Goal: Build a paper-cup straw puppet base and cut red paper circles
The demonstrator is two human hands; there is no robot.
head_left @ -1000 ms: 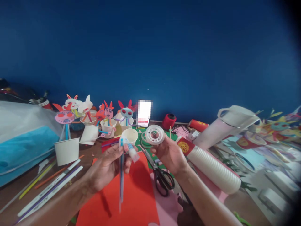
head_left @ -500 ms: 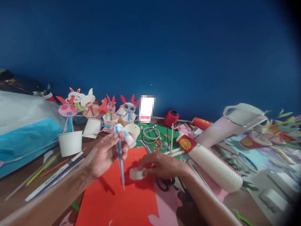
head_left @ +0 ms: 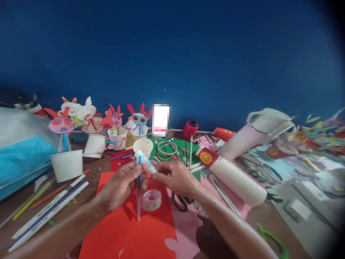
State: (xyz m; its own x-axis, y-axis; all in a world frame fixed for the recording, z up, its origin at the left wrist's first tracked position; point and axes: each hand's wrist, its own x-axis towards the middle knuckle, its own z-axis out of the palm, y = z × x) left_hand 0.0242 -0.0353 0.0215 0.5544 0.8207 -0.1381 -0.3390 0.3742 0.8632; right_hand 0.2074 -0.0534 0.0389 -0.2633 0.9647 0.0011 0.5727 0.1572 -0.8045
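Observation:
Over the red paper (head_left: 121, 226), my left hand (head_left: 125, 180) pinches a blue straw (head_left: 139, 205) that points downward, its fingers closed. At the straw's top, a white piece with light-blue print (head_left: 145, 162), paper-like or a small tube, slants to the right. My right hand (head_left: 178, 176) has its fingers closed on the lower right end of that white piece. Just below the hands, a roll of clear tape (head_left: 151, 205) lies flat on the red paper. Black scissors (head_left: 180, 202) rest by my right wrist, partly covered.
White paper cups with paper-face figures (head_left: 66, 163) stand at the back left. A paper cup (head_left: 142, 146) sits behind my hands. White and purple markers (head_left: 51, 212) lie at left. On the right are a long stack of cups (head_left: 237, 181) and a tilted white jug (head_left: 250, 133).
My right hand has let go of the tape roll onto the red paper and moved up to the white piece. My left hand still holds the straw, and the view has shifted slightly.

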